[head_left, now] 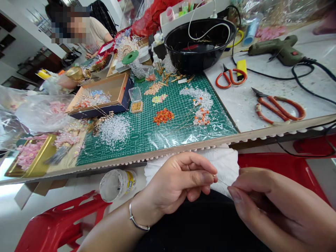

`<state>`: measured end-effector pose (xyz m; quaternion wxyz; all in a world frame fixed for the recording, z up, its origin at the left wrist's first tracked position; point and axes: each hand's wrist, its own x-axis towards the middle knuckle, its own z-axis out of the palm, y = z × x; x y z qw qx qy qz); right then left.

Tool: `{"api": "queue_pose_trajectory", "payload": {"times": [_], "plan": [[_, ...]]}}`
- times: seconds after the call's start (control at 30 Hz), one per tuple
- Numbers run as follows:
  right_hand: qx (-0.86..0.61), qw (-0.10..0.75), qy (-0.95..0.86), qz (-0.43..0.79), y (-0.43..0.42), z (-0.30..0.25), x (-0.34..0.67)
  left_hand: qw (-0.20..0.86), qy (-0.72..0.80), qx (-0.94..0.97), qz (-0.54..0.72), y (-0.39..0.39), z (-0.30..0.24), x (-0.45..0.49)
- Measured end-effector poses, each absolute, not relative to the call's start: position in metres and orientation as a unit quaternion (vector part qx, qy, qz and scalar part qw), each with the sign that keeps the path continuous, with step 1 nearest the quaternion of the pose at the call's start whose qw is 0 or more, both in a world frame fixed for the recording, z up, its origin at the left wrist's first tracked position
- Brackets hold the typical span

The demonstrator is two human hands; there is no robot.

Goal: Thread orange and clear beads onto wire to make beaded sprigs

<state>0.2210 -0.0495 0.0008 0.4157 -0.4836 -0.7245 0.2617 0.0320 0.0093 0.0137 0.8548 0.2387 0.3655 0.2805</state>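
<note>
Over my lap, in front of the table edge, my left hand (181, 182) is closed in a pinch between thumb and forefinger. A short stretch of thin wire (223, 183) runs from its fingertips to my right hand (278, 206), whose thumb and forefinger also pinch it. Something tiny and pale shows at the left fingertips, too small to name. Beyond my hands, the green cutting mat (141, 140) bears a pile of clear beads (114, 130), a heap of orange beads (163, 116) and a curved band of clear and orange beaded pieces (202, 105).
Right of the mat lie orange-handled pliers (279, 106), smaller cutters (231, 77) and a green glue gun (280, 50) with its cord. A black basin (196, 52) stands behind. At left sit a cardboard box (102, 94) and a gold tray (28, 157). Another person (97, 31) sits across.
</note>
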Motion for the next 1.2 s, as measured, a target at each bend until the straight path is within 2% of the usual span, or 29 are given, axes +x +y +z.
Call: {"api": "queue_pose_trajectory", "payload": {"times": [0.33,0.53,0.63,0.8,0.87,1.0,1.13,1.2], "plan": [[-0.493,0.397,-0.735,0.245,-0.049,0.001,0.221,0.838,0.393,0.265,0.268,0.008,0.016,0.034],[-0.471,0.387,-0.756,0.238,-0.041,0.007,0.22,0.806,0.398,0.358,0.253,0.006,0.018,0.032],[-0.465,0.38,-0.763,0.239,-0.038,0.007,0.22,0.723,0.439,0.477,0.241,0.005,0.023,0.03],[-0.485,0.36,-0.756,0.251,-0.037,0.006,0.218,0.465,0.431,0.73,0.255,0.003,0.033,0.023],[-0.487,0.357,-0.75,0.27,-0.038,0.006,0.217,0.434,0.416,0.758,0.254,0.003,0.033,0.02],[-0.469,0.357,-0.748,0.305,-0.04,0.007,0.215,0.494,0.404,0.733,0.236,0.004,0.028,0.014],[-0.46,0.317,-0.765,0.32,-0.043,0.007,0.216,0.579,0.398,0.68,0.21,0.001,0.029,0.009],[-0.453,0.304,-0.78,0.307,-0.045,0.007,0.221,0.59,0.411,0.664,0.206,0.0,0.03,0.002]]}}
